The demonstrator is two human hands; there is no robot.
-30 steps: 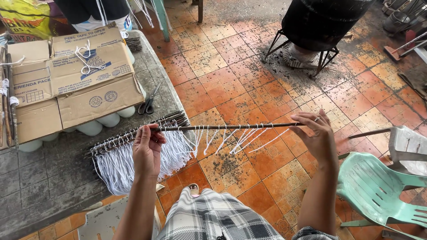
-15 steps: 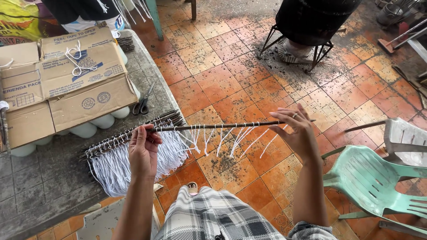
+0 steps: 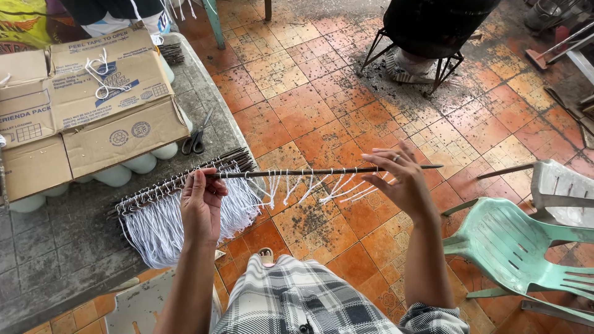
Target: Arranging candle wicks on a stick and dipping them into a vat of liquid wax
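A thin dark stick (image 3: 334,171) is held level over the tiled floor, with several short white strings (image 3: 322,187) knotted along it and hanging down. My left hand (image 3: 201,204) grips its left end in a closed fist. My right hand (image 3: 401,179) touches the stick near its right end, fingers spread around the last strings. Just left of my left hand, a pile of finished sticks with white fringe (image 3: 164,213) lies at the edge of the grey table (image 3: 55,260).
Flattened cardboard boxes (image 3: 93,99) cover white round containers on the table, and dark scissors (image 3: 197,139) lie beside them. A pale green plastic chair (image 3: 520,244) stands at my right. A black stand on metal legs (image 3: 427,31) is across the orange tiled floor.
Both hands and the stick have held nearly the same place. My right hand's fingers have shifted slightly along the stick's right end, among the strings.
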